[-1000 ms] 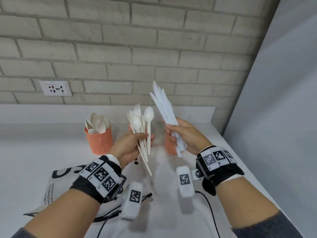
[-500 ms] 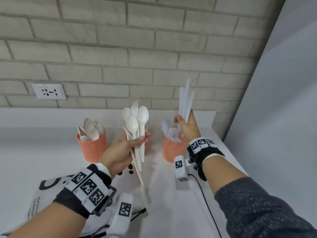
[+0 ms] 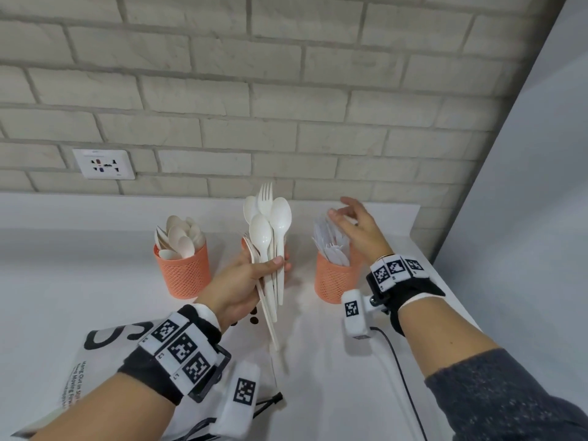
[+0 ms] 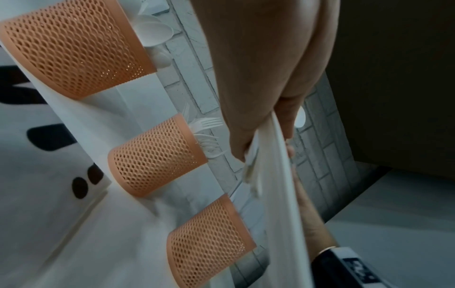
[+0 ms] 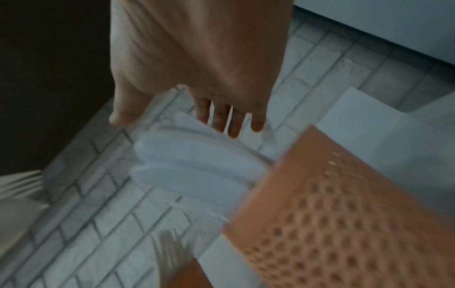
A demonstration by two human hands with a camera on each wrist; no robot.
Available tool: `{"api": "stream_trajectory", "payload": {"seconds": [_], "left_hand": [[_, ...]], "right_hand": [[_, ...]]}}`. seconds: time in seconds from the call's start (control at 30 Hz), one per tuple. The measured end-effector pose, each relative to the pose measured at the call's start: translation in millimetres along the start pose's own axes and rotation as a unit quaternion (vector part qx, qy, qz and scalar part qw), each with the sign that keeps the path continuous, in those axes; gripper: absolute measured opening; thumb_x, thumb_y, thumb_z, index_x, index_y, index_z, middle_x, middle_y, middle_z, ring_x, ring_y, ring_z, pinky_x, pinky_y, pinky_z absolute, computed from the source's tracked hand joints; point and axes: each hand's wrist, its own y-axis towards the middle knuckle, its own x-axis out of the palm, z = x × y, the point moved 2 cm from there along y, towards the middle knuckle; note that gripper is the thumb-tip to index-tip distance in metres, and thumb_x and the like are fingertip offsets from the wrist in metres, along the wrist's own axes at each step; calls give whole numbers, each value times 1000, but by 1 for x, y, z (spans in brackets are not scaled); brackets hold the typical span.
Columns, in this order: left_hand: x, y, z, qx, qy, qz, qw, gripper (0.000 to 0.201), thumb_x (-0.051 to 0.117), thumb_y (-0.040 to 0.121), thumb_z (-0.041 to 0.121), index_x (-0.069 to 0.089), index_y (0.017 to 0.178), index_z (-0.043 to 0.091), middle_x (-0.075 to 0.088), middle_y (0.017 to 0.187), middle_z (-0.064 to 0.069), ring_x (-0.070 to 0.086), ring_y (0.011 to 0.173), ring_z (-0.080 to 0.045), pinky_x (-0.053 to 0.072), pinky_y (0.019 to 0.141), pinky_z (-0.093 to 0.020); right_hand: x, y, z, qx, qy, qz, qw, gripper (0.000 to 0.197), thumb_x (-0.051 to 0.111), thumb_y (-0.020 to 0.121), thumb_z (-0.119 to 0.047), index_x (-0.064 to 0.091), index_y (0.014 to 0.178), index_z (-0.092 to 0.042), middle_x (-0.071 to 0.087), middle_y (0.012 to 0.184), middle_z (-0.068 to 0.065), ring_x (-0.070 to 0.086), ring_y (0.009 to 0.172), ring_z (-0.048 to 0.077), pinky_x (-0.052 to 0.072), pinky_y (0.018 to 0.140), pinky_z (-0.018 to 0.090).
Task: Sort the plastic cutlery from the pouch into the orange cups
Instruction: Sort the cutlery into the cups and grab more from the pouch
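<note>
My left hand (image 3: 280, 264) grips a bundle of white plastic spoons and a fork (image 3: 269, 230) upright in front of the middle orange cup (image 4: 155, 154), which it mostly hides in the head view. Their handles (image 4: 280, 175) run down past my fingers. My right hand (image 3: 342, 209) hovers open just above the right orange cup (image 3: 332, 281), fingers straight and holding nothing. That cup holds white knives (image 3: 331, 246), blurred in the right wrist view as knives (image 5: 197, 167). The left orange cup (image 3: 184, 275) is full of spoons.
The white pouch (image 3: 105, 342) with black print lies flat at the lower left under my left forearm. A brick wall with a socket (image 3: 103, 164) stands behind the counter. A grey panel closes the right side. A black cable (image 3: 404, 386) trails from my right wrist.
My right hand carried the bunch of knives to the right cup and let them go into it; it is now empty. The left hand keeps its bundle, held slightly higher.
</note>
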Motion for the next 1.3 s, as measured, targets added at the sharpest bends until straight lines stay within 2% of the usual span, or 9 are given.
{"api": "stream_trajectory", "payload": {"seconds": [0.1, 0.2, 0.37, 0.47, 0.67, 0.83, 0.93, 1.07, 1.3], "left_hand": [[1, -2, 2, -9, -19, 7, 1000, 35, 48, 91, -6, 50, 124, 4, 61, 88, -6, 66, 64, -9, 55, 60, -21], [2, -7, 6, -35, -53, 1, 998, 22, 41, 90, -5, 57, 102, 4, 55, 76, -4, 55, 59, -14, 47, 59, -24], [8, -16, 12, -20, -59, -48, 997, 8, 51, 79, 7, 54, 84, 12, 44, 57, 4, 33, 40, -6, 27, 43, -18], [5, -19, 13, -2, -50, -47, 998, 11, 47, 91, 3, 51, 85, 11, 42, 46, 8, 26, 32, 0, 21, 34, -12], [-12, -28, 18, -44, -80, -126, 988, 15, 67, 66, 17, 62, 68, 2, 53, 52, -3, 33, 27, -3, 29, 30, -14], [-23, -33, 21, -62, -121, -219, 966, 33, 71, 62, 17, 64, 93, 9, 61, 66, -14, 41, 30, -9, 38, 35, -15], [-27, -34, 22, -67, -105, -240, 963, 34, 70, 63, 16, 64, 96, 11, 57, 59, -13, 42, 31, -10, 39, 37, -16], [-30, -34, 19, -68, -46, -224, 971, 40, 71, 58, 14, 62, 96, 11, 55, 58, -10, 43, 35, -13, 40, 40, -20], [-35, -36, 8, -93, 46, -190, 976, 37, 59, 65, 11, 55, 102, 10, 53, 60, -3, 43, 37, -10, 37, 42, -20]], "right_hand": [[2, -8, -30, -130, -62, 91, 985, 32, 64, 86, -23, 55, 117, -22, 54, 106, -2, 50, 106, 10, 35, 78, 3], [19, -23, -58, -195, -64, 64, 977, 16, 59, 86, -6, 65, 98, -15, 59, 93, -3, 54, 86, 1, 39, 70, 9], [64, -52, -66, -104, -49, -105, 988, 16, 65, 83, -8, 57, 94, -17, 57, 76, 0, 52, 64, 7, 44, 62, 16], [81, -62, -65, -46, 62, -120, 990, 18, 60, 87, -8, 46, 92, -17, 56, 69, 3, 54, 58, 11, 45, 53, 21], [90, -67, -77, -30, 110, -116, 987, 13, 44, 97, -14, 53, 106, -17, 55, 74, 3, 54, 62, 13, 45, 52, 19], [96, -64, -84, -37, 122, -124, 984, 19, 43, 98, -16, 60, 105, -11, 56, 72, 0, 50, 56, 10, 39, 48, 21], [97, -62, -87, -38, 120, -95, 988, 13, 46, 96, -20, 59, 96, -22, 56, 73, -3, 50, 58, 9, 38, 48, 21], [94, -54, -88, 19, 117, -109, 987, 17, 49, 93, -28, 62, 92, -16, 57, 71, -1, 52, 57, 10, 37, 50, 23], [89, -46, -74, 144, 194, -136, 961, 21, 53, 89, -17, 59, 69, -16, 54, 62, -2, 50, 58, 13, 39, 54, 26]]}}
